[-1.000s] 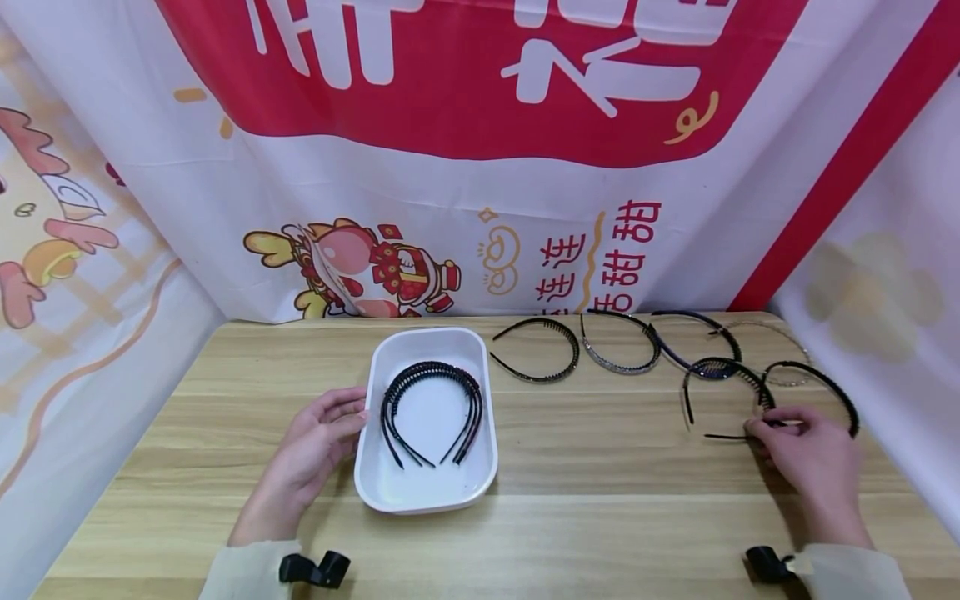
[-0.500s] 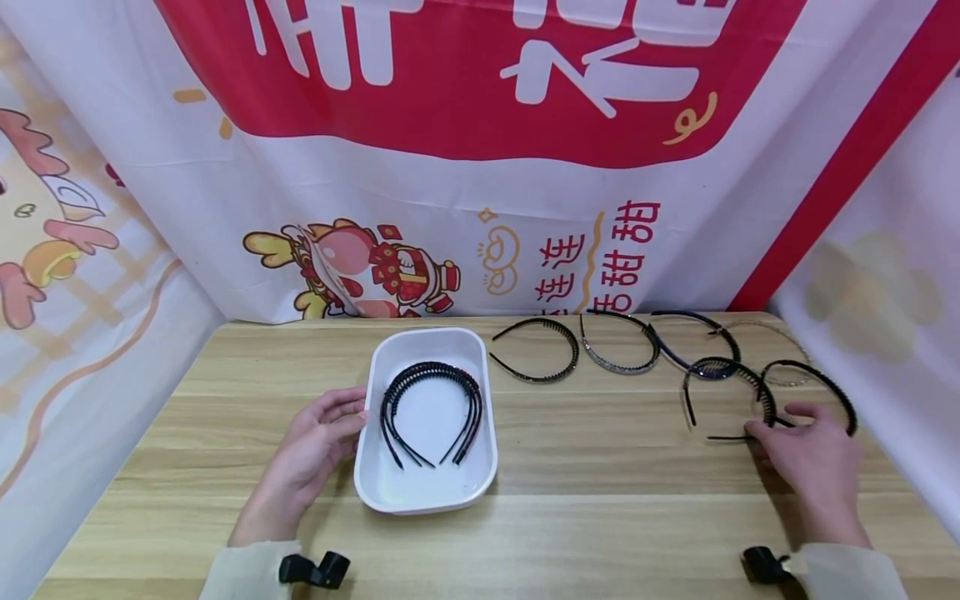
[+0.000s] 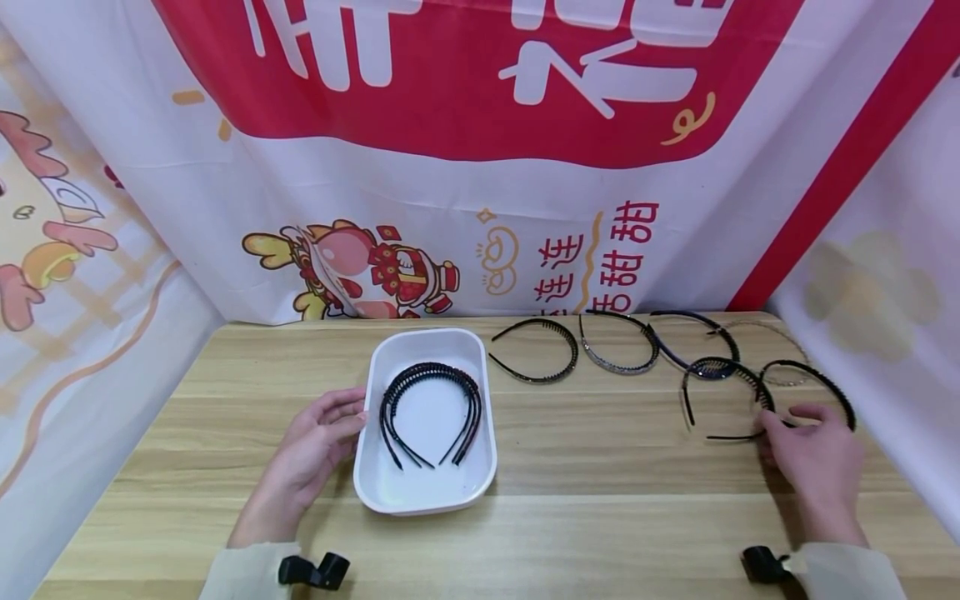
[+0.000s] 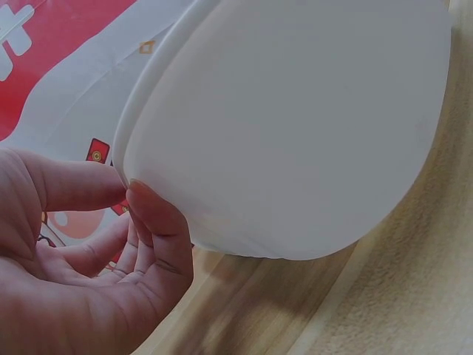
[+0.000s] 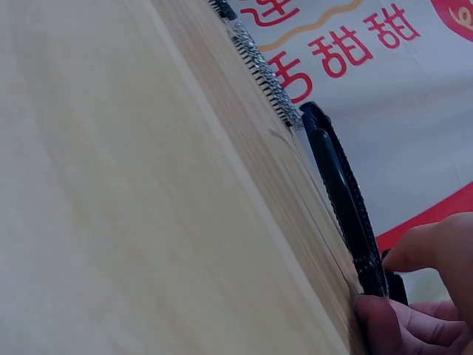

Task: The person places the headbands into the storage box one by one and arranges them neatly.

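Note:
My left hand pinches the left rim of a white plastic tub, its thumb and a finger meeting at the edge in the left wrist view. Several black toothed headbands lie nested inside the tub. At the right, my right hand pinches a black toothed headband by its curved side, thumb on one face and a finger on the other in the right wrist view. This headband stays low by the tabletop. Another black headband lies just behind the right hand.
Along the table's back edge lie a black headband, a silver-trimmed headband, a dark blue headband and a thin gold one; some overlap. Printed cloth hangs behind the wooden table and along both sides.
My right hand has shifted slightly right, its fingertips sliding along the headband to its curved side. The left hand and tub have stayed in place.

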{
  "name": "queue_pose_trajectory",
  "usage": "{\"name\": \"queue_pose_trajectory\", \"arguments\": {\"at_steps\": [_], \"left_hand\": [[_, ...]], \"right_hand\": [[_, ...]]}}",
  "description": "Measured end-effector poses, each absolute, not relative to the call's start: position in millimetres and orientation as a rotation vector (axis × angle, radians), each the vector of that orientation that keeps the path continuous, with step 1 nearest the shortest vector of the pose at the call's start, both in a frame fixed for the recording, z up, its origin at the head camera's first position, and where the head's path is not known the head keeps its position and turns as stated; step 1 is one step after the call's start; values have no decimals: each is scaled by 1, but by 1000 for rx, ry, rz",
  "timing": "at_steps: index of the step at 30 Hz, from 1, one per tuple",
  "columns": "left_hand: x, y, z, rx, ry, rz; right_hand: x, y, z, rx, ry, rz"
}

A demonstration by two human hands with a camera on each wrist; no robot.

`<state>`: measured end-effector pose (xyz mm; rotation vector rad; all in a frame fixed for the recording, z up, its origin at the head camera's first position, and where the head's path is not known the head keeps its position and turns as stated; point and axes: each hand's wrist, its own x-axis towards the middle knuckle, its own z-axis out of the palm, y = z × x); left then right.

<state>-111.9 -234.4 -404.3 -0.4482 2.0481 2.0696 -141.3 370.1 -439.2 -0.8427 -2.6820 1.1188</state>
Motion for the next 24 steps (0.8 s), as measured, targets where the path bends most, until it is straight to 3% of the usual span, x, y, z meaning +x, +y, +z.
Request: {"name": "queue_pose_trajectory", "arguments": {"at_steps": [13, 24], "left_hand": [[-111, -235, -407, -419, 2049, 2086], [-112, -235, -407, -424, 2053, 2073]], "right_hand": [[-135, 398, -438, -1090, -2482, 1298], [-129, 400, -439, -1012, -2508, 1259]]}}
